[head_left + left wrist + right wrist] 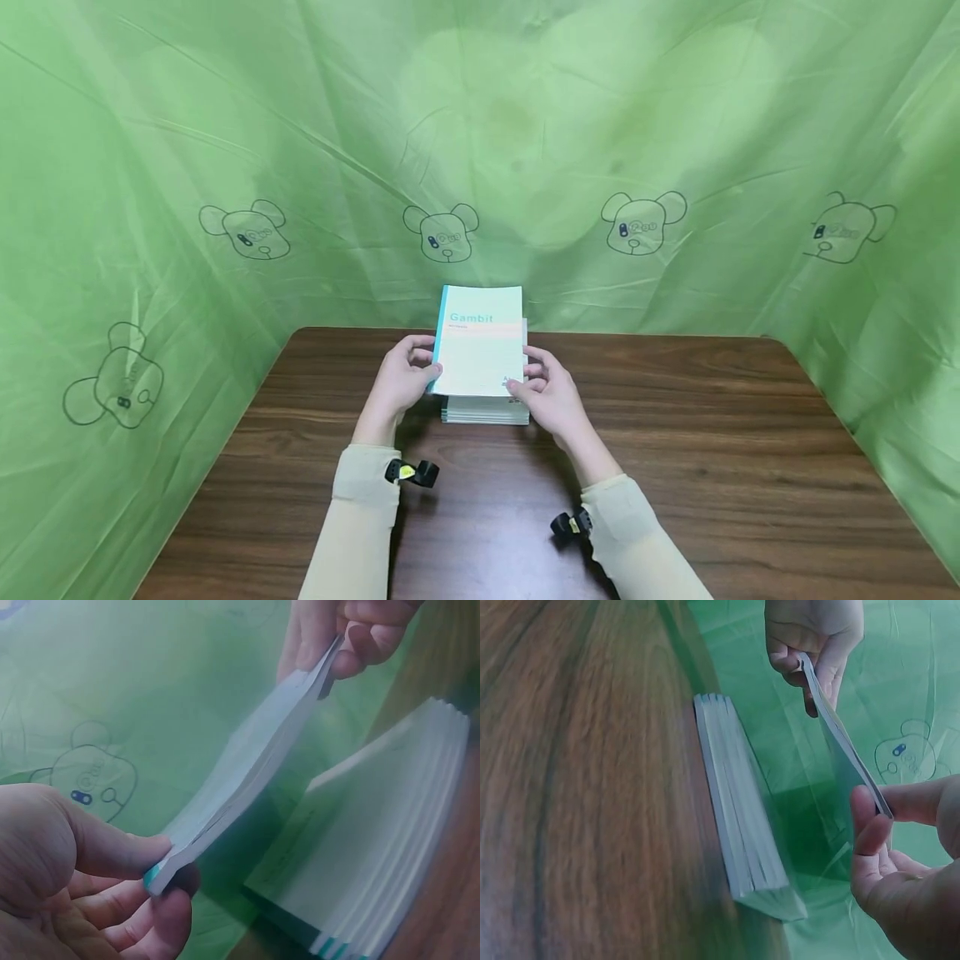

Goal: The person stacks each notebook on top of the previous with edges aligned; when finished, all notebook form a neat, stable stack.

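Observation:
Between both hands, a thin pale notebook (480, 350) with a blue-green spine and "Gambit" on its cover is held above a stack of similar notebooks (486, 413). My left hand (401, 377) pinches its spine edge near the lower left corner, thumb on top and fingers beneath. At the lower right corner, my right hand (553, 393) pinches it the same way. The left wrist view shows a gap between the held notebook (240, 780) and the stack (360, 832). In the right wrist view the stack (739, 799) lies apart from the raised notebook (844, 746).
A brown wood-grain table (712, 467) bears the stack near its far edge. Green cloth (540, 150) with bear-head outlines hangs behind and on both sides. Small black cameras are strapped at the left wrist (412, 472) and right wrist (572, 526).

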A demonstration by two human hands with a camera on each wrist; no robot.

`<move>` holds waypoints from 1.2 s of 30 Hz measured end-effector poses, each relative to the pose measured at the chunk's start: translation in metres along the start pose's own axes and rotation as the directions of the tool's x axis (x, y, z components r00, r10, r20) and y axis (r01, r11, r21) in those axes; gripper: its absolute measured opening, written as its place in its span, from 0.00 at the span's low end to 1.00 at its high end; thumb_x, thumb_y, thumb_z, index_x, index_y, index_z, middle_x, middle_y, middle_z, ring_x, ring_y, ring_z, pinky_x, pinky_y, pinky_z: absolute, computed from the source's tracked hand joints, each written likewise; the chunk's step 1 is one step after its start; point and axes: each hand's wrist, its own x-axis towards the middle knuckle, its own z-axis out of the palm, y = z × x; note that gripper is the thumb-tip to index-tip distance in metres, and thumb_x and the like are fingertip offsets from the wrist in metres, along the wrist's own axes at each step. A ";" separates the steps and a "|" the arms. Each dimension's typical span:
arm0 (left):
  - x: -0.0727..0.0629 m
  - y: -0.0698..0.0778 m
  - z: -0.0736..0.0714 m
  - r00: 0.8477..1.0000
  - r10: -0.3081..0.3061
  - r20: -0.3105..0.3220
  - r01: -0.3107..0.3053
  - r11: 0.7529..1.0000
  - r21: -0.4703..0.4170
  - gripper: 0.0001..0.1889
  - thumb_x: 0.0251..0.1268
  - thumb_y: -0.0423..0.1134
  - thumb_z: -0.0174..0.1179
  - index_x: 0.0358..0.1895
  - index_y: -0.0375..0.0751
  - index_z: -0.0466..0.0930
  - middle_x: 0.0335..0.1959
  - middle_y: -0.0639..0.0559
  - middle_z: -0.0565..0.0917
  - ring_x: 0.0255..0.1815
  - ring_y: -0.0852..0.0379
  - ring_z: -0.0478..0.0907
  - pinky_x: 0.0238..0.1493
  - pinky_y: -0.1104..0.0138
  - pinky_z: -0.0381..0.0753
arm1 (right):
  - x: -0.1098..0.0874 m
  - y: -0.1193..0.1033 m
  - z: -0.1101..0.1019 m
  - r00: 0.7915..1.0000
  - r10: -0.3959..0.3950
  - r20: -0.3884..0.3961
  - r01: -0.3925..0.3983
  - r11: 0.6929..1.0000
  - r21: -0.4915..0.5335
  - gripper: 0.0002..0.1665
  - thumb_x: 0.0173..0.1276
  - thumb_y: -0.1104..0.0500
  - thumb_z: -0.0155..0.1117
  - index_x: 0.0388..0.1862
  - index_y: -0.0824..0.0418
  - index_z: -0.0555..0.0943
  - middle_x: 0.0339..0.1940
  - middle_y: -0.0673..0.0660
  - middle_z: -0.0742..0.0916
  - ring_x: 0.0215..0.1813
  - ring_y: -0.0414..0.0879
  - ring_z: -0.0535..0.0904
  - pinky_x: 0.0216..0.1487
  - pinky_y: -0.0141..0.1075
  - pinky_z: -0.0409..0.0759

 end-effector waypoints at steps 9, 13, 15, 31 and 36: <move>0.003 -0.011 0.015 1.000 -0.015 -0.001 0.015 1.000 -0.003 0.24 0.75 0.25 0.66 0.71 0.38 0.78 0.50 0.39 0.87 0.40 0.48 0.82 0.36 0.57 0.86 | 0.005 0.012 -0.007 0.998 0.051 -0.022 -0.052 0.998 -0.033 0.39 0.71 0.71 0.74 0.80 0.67 0.72 0.56 0.71 0.85 0.37 0.44 0.85 0.41 0.29 0.82; 0.005 -0.017 0.021 1.000 -0.008 -0.008 0.008 1.000 -0.001 0.24 0.74 0.24 0.66 0.69 0.37 0.79 0.49 0.39 0.87 0.41 0.48 0.82 0.36 0.58 0.86 | 0.007 0.019 -0.009 0.997 0.073 -0.041 -0.076 0.994 -0.076 0.39 0.70 0.70 0.75 0.79 0.65 0.74 0.55 0.68 0.86 0.37 0.42 0.82 0.38 0.30 0.80; 0.007 -0.020 0.023 1.000 -0.009 -0.012 0.009 1.000 0.002 0.24 0.73 0.23 0.66 0.69 0.37 0.79 0.49 0.39 0.87 0.41 0.48 0.82 0.36 0.59 0.86 | 0.009 0.022 -0.009 0.996 0.079 -0.048 -0.083 0.992 -0.092 0.39 0.70 0.70 0.76 0.79 0.65 0.74 0.54 0.67 0.87 0.38 0.42 0.81 0.38 0.30 0.80; 0.011 -0.033 0.027 0.999 -0.042 -0.017 0.043 0.997 0.061 0.23 0.74 0.26 0.67 0.69 0.39 0.79 0.50 0.41 0.87 0.39 0.48 0.82 0.34 0.63 0.83 | 0.011 0.030 -0.007 0.991 0.128 -0.047 -0.133 0.982 -0.137 0.39 0.69 0.67 0.77 0.78 0.65 0.75 0.53 0.65 0.87 0.43 0.46 0.81 0.40 0.32 0.80; 0.009 -0.033 0.031 0.999 -0.044 -0.032 0.047 0.992 0.118 0.22 0.74 0.28 0.67 0.69 0.39 0.81 0.50 0.43 0.86 0.46 0.46 0.81 0.43 0.60 0.81 | 0.011 0.032 -0.008 0.988 0.142 -0.055 -0.149 0.976 -0.158 0.38 0.70 0.66 0.77 0.77 0.64 0.76 0.53 0.64 0.87 0.44 0.47 0.82 0.39 0.33 0.80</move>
